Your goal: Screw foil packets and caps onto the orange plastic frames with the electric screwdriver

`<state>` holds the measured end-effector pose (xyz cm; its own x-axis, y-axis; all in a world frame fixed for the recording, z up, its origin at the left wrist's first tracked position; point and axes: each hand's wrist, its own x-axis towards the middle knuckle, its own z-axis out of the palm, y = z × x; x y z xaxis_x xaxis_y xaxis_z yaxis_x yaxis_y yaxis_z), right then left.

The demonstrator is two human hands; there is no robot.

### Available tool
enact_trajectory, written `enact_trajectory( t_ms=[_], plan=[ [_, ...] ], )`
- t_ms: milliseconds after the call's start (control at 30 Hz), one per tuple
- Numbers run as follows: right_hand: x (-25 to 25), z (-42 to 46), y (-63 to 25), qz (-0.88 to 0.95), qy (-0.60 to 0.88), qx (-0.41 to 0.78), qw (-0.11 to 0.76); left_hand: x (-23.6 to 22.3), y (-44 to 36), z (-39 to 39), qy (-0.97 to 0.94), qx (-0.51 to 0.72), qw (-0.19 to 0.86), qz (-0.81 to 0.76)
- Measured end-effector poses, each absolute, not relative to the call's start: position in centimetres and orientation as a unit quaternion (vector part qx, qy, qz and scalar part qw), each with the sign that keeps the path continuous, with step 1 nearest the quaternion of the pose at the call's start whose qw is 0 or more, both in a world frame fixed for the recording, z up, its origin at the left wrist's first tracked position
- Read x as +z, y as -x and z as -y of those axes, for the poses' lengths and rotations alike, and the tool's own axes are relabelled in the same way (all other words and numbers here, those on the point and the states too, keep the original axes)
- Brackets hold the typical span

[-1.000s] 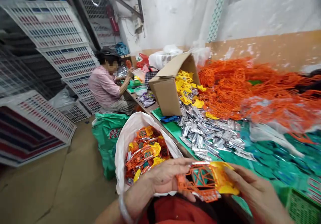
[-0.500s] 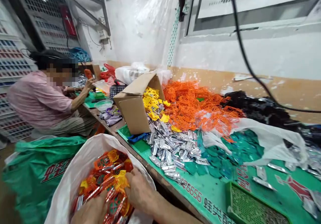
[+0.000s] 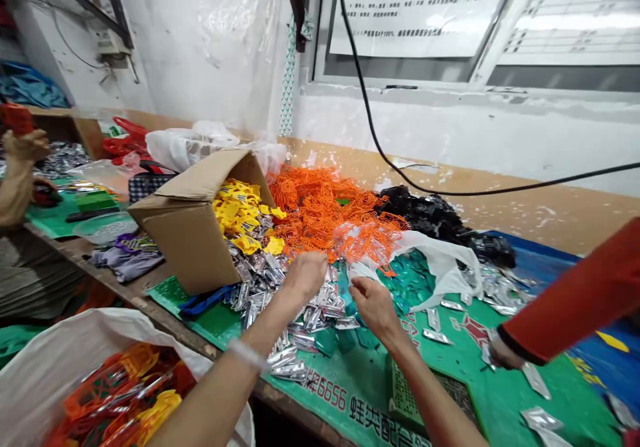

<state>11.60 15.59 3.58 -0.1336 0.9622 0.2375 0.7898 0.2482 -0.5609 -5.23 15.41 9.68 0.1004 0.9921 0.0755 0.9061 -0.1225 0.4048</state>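
My left hand [image 3: 306, 277], with a pale bracelet [image 3: 245, 355] on its wrist, reaches over the silver foil packets [image 3: 305, 320] at the edge of the orange plastic lattice pile [image 3: 320, 210]. My right hand [image 3: 373, 308] hovers close by, its fingers bunched near teal plastic pieces [image 3: 410, 280]. Neither hand's grip shows clearly. At lower left stands a white sack [image 3: 95, 340] holding assembled orange and yellow pieces [image 3: 125, 393]. Yellow plastic pieces [image 3: 237, 210] spill from a cardboard box [image 3: 187, 247] lying tilted on the bench.
A co-worker's red-sleeved arm [image 3: 570, 293] reaches in from the right, its hand [image 3: 505, 353] near loose foil packets. Another person's hand [image 3: 20, 147] shows at far left. Also present are a green mat [image 3: 500, 393], green basket [image 3: 405, 393], black scrap pile [image 3: 425, 213], and hanging black cable [image 3: 400, 160].
Both my hands have left the sack and moved forward over the table piles. The view has turned right, and the assembled piece held earlier no longer shows in my hands.
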Motion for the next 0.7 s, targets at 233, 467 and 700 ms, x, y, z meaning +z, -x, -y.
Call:
enact_trajectory(
  t_ms=[233, 467, 700],
  plan=[
    [1.8, -13.7, -17.2, 0.697, 0.646, 0.149, 0.274, 4.9, -0.5, -25.4, -0.740, 0.144, 0.141, -0.641],
    [1.0, -13.2, -19.5, 0.732, 0.640, 0.163, 0.170, 1.8, -1.2, -27.5, -0.715, 0.131, 0.127, -0.675],
    [0.4, -15.1, -17.0, 0.797, 0.595, 0.103, 0.024, 1.4, -0.8, -27.5, -0.712, 0.111, 0.132, -0.681]
  ],
)
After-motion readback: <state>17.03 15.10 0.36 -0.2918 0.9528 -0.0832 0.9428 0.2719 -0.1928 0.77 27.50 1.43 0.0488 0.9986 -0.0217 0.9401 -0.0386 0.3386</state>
